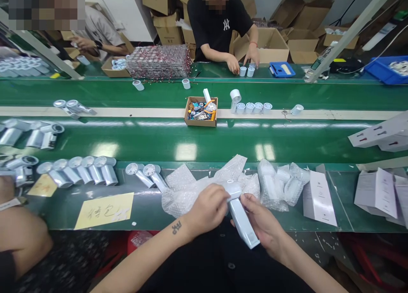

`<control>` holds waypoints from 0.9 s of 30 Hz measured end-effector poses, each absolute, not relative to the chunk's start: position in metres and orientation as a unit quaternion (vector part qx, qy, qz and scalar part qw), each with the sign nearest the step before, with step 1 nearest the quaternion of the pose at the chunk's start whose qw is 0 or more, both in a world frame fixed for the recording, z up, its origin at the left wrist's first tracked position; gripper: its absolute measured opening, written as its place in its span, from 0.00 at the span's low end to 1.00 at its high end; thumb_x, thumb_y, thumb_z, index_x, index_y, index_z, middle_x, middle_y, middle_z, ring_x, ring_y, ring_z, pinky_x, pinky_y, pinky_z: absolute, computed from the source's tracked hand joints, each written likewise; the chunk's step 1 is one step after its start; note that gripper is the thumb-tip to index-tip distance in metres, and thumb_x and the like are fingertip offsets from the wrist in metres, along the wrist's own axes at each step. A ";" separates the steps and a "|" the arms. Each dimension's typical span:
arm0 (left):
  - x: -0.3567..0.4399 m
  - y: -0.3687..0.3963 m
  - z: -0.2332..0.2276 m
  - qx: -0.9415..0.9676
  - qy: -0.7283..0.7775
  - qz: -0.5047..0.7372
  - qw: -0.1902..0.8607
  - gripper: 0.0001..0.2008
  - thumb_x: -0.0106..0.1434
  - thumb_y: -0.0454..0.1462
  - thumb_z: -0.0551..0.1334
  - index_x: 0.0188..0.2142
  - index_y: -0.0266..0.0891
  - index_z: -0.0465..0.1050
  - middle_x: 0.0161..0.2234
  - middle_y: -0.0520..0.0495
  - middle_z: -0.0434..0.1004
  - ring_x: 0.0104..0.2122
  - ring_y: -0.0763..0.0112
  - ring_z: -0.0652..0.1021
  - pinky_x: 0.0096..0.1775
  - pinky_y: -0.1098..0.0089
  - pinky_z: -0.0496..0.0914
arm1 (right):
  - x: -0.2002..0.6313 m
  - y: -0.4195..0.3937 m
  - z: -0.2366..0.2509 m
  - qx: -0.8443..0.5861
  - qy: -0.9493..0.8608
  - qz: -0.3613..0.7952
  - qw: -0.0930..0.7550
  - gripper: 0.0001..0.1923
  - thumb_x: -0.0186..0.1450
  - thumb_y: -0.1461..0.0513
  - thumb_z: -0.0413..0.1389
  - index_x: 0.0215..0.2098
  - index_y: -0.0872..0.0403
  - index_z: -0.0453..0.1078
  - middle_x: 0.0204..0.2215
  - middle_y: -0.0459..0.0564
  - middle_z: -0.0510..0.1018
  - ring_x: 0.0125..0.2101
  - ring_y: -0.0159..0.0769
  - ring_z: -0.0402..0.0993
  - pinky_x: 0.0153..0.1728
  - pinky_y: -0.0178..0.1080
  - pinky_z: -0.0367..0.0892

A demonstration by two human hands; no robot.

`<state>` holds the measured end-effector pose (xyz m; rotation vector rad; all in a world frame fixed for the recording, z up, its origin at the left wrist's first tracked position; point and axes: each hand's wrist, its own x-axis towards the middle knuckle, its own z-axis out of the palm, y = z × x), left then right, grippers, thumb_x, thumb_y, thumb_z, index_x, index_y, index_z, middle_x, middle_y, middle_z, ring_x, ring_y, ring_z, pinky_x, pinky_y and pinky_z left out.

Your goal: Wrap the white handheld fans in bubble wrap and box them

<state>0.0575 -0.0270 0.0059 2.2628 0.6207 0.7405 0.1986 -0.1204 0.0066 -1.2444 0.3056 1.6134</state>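
Note:
A pale blue handheld fan (239,212) lies across both my hands at the near edge of the green bench. My left hand (207,208) grips its round head, and my right hand (263,225) cradles the long handle from below. Just behind the fan lies a heap of bubble-wrap bags (185,191). Two more fans (149,176) lie to the left of the heap.
A row of fans (86,169) and a yellow note (105,210) sit at left, beside another person's arm (19,233). White boxes (320,197) and leaflets (378,193) lie right. A parts box (201,111) rides the conveyor. Two other people work on its far side.

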 end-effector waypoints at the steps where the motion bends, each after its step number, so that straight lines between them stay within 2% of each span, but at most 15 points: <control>1: 0.059 -0.025 0.007 0.846 0.277 0.282 0.358 0.10 0.62 0.29 0.54 0.41 0.38 0.71 0.31 0.47 0.75 0.33 0.69 0.76 0.36 0.68 0.72 | 0.199 -0.122 0.007 -0.515 0.139 0.677 0.508 0.21 0.53 0.54 0.70 0.35 0.50 0.63 0.22 0.40 0.73 0.22 0.29 0.71 0.25 0.34 0.71; 4: 0.064 -0.020 0.008 0.798 0.364 0.217 0.429 0.17 0.59 0.31 0.55 0.48 0.36 0.70 0.29 0.50 0.75 0.29 0.71 0.75 0.33 0.70 0.70 | 0.202 -0.124 0.007 -0.500 0.148 0.690 0.502 0.22 0.53 0.55 0.70 0.37 0.50 0.64 0.25 0.40 0.75 0.22 0.28 0.71 0.25 0.34 0.72; 5: 0.066 -0.019 0.008 0.788 0.377 0.177 0.454 0.17 0.58 0.31 0.55 0.47 0.36 0.72 0.27 0.51 0.75 0.27 0.71 0.75 0.31 0.71 0.70 | 0.203 -0.124 0.007 -0.495 0.144 0.695 0.501 0.23 0.52 0.56 0.71 0.38 0.51 0.64 0.25 0.40 0.76 0.22 0.29 0.71 0.25 0.35 0.72; 7: 0.069 -0.016 0.006 0.765 0.407 0.108 0.487 0.11 0.58 0.31 0.55 0.37 0.37 0.75 0.25 0.52 0.75 0.25 0.71 0.75 0.28 0.71 0.68 | 0.205 -0.126 0.006 -0.492 0.131 0.705 0.494 0.24 0.50 0.56 0.72 0.37 0.51 0.64 0.25 0.41 0.76 0.21 0.29 0.71 0.25 0.36 0.72; 9: 0.070 -0.016 0.005 0.779 0.405 0.107 0.466 0.09 0.60 0.32 0.56 0.31 0.38 0.75 0.25 0.49 0.76 0.26 0.70 0.75 0.29 0.70 0.68 | 0.206 -0.126 0.005 -0.495 0.118 0.700 0.501 0.24 0.50 0.57 0.72 0.36 0.52 0.65 0.24 0.41 0.76 0.21 0.30 0.71 0.26 0.35 0.70; 11: 0.069 -0.020 0.006 0.841 0.330 0.167 0.395 0.10 0.63 0.32 0.55 0.31 0.37 0.75 0.28 0.46 0.77 0.30 0.67 0.75 0.32 0.68 0.69 | 0.206 -0.126 0.004 -0.494 0.110 0.680 0.530 0.26 0.48 0.59 0.73 0.39 0.52 0.65 0.25 0.41 0.77 0.25 0.31 0.73 0.29 0.34 0.69; 13: 0.068 -0.025 0.009 0.900 0.192 0.219 0.325 0.11 0.65 0.32 0.53 0.34 0.37 0.75 0.29 0.44 0.76 0.31 0.66 0.74 0.35 0.65 0.70 | 0.205 -0.123 0.004 -0.490 0.114 0.667 0.549 0.34 0.46 0.61 0.74 0.46 0.49 0.64 0.28 0.41 0.78 0.30 0.34 0.76 0.33 0.35 0.69; 15: 0.067 -0.027 0.012 0.916 0.077 0.234 0.316 0.12 0.65 0.30 0.51 0.36 0.38 0.74 0.30 0.44 0.76 0.31 0.67 0.73 0.36 0.65 0.70 | 0.205 -0.120 0.005 -0.488 0.122 0.672 0.543 0.41 0.44 0.61 0.74 0.51 0.48 0.61 0.29 0.40 0.79 0.32 0.37 0.77 0.35 0.36 0.68; 17: 0.067 -0.022 0.014 0.883 0.096 0.246 0.389 0.12 0.66 0.31 0.51 0.36 0.38 0.74 0.30 0.45 0.76 0.31 0.68 0.73 0.36 0.66 0.70 | 0.203 -0.118 0.007 -0.488 0.122 0.676 0.539 0.40 0.44 0.60 0.74 0.51 0.48 0.61 0.28 0.40 0.78 0.31 0.36 0.76 0.34 0.36 0.68; 20: 0.068 0.003 0.013 0.726 0.331 0.243 0.552 0.11 0.68 0.38 0.53 0.39 0.37 0.74 0.31 0.47 0.76 0.28 0.72 0.73 0.32 0.70 0.69 | 0.200 -0.118 0.012 -0.486 0.088 0.673 0.550 0.34 0.47 0.59 0.73 0.47 0.49 0.63 0.29 0.41 0.78 0.29 0.32 0.75 0.33 0.34 0.67; 22: 0.069 0.025 0.011 0.629 0.414 0.168 0.637 0.12 0.64 0.40 0.59 0.43 0.36 0.74 0.33 0.48 0.77 0.27 0.74 0.73 0.29 0.72 0.67 | 0.197 -0.119 0.015 -0.488 0.063 0.675 0.550 0.30 0.49 0.58 0.72 0.45 0.49 0.64 0.31 0.41 0.78 0.28 0.30 0.74 0.33 0.34 0.68; 25: 0.072 0.049 0.009 0.589 0.349 0.010 0.729 0.13 0.60 0.39 0.63 0.43 0.36 0.78 0.35 0.47 0.80 0.30 0.73 0.75 0.32 0.72 0.68 | 0.195 -0.119 0.019 -0.492 0.037 0.680 0.543 0.28 0.50 0.56 0.72 0.42 0.48 0.64 0.33 0.40 0.76 0.27 0.30 0.75 0.31 0.36 0.70; 27: 0.076 0.055 0.008 0.607 0.300 -0.023 0.736 0.10 0.60 0.38 0.63 0.38 0.36 0.80 0.34 0.47 0.80 0.32 0.70 0.77 0.35 0.70 0.70 | 0.193 -0.119 0.019 -0.502 0.030 0.678 0.535 0.27 0.49 0.55 0.72 0.40 0.48 0.63 0.32 0.39 0.76 0.26 0.31 0.75 0.29 0.38 0.71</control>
